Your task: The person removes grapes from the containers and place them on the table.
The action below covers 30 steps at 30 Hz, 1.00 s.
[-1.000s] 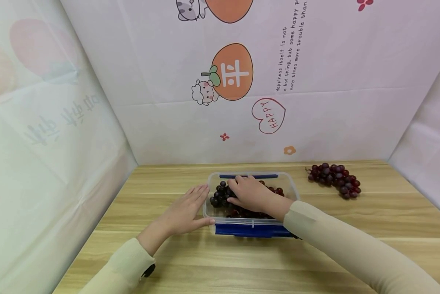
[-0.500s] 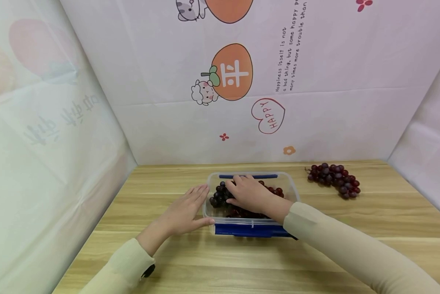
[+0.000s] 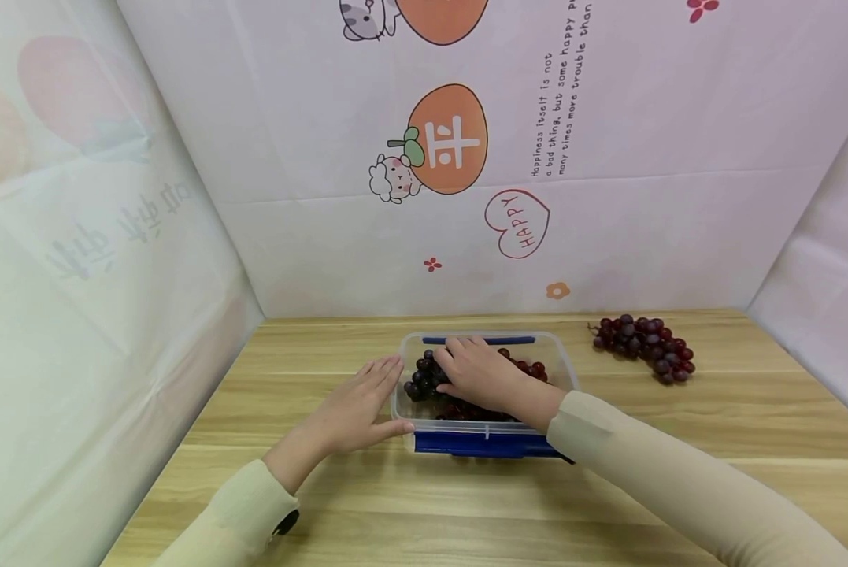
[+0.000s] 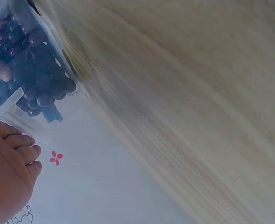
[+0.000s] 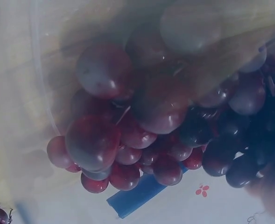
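A clear plastic food container (image 3: pixel 452 427) with blue latches holds dark grapes (image 3: pixel 418 386) on its left and red grapes (image 3: pixel 537 369) on its right. My left hand (image 3: pixel 353 411) rests against the container's left side, fingers extended and thumb near the front corner. Down inside the box, my right hand (image 3: pixel 482 379) grips the dark grapes from above; most of its fingertips are hidden. Through the clear wall in the left wrist view, the right thumb (image 4: pixel 1 70) shows beside the grapes. Red grapes (image 5: pixel 93 142) fill much of the right wrist view.
Another bunch of red grapes (image 3: pixel 646 346) lies on the wooden table (image 3: pixel 367 512) at the back right. A printed white cloth (image 3: pixel 310 252) rises behind the table, with white cloth at both sides too. The front blue latch (image 3: pixel 487 445) hangs down.
The right hand has barely shifted over the dark grapes. The left hand, the container and the bunch at the back right stay where they were.
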Available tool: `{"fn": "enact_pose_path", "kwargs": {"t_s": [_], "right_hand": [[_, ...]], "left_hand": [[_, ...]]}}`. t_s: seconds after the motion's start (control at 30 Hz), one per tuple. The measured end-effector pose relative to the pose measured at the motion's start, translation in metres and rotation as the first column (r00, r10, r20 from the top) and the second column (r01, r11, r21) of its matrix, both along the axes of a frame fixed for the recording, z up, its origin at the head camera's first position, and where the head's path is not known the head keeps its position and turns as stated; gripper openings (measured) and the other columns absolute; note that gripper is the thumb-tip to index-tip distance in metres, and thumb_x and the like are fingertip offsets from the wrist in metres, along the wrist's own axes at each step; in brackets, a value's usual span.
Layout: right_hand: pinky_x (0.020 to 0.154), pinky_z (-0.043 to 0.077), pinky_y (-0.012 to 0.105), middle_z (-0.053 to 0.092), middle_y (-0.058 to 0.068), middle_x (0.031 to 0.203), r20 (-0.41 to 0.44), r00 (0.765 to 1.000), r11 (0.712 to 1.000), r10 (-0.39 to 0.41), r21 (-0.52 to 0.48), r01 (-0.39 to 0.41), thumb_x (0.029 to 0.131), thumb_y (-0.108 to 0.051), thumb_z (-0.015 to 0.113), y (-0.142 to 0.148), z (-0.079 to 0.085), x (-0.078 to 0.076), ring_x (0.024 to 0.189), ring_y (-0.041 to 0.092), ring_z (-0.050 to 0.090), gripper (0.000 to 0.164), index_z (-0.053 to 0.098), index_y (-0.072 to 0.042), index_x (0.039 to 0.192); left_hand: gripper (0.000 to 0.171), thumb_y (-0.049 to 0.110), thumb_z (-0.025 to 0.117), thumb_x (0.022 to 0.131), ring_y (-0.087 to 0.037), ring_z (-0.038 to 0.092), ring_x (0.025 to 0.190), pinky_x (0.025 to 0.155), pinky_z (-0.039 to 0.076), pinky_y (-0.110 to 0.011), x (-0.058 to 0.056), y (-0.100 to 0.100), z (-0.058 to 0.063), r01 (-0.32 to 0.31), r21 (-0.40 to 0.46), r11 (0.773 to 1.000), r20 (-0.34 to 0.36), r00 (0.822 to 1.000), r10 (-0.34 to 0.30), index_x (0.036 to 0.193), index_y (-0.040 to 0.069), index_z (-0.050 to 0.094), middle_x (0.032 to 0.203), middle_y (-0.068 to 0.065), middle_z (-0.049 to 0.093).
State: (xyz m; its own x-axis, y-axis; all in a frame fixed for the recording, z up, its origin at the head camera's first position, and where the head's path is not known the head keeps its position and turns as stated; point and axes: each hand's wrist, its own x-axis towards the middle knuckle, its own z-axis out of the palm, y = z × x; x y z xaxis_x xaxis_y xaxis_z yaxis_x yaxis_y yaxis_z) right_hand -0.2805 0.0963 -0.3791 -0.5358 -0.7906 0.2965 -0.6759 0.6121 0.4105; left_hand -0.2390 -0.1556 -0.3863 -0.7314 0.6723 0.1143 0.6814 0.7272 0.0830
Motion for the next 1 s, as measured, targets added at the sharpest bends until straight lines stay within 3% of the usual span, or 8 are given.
{"fn": "enact_pose_path", "kwargs": {"t_s": [0.33,1.0], "right_hand": [[0.077,0.052,0.04,0.056,0.008,0.093,-0.103,0.994,0.999,0.023,0.052,-0.017,0.09,-0.053,0.063,0.002,0.002,0.0,0.078,0.022,0.062,0.053,0.056,-0.006,0.113],[0.073,0.051,0.04,0.052,0.01,0.089,-0.198,0.975,0.995,0.099,-0.009,-0.103,0.086,-0.05,0.07,0.013,0.016,0.003,0.072,0.024,0.059,0.053,0.052,-0.005,0.108]], "left_hand": [[0.096,0.072,0.034,0.092,-0.028,0.013,0.146,0.118,0.011,-0.04,0.0,0.0,-0.001,0.008,0.003,1.0,-0.007,1.0,-0.008,0.153,-0.002,0.019,0.159,-0.017,0.017],[0.096,0.07,0.035,0.093,-0.029,0.014,0.146,0.118,0.012,-0.041,0.0,0.0,0.0,0.011,0.001,1.0,-0.012,1.0,-0.011,0.153,-0.003,0.019,0.159,-0.018,0.018]]}}
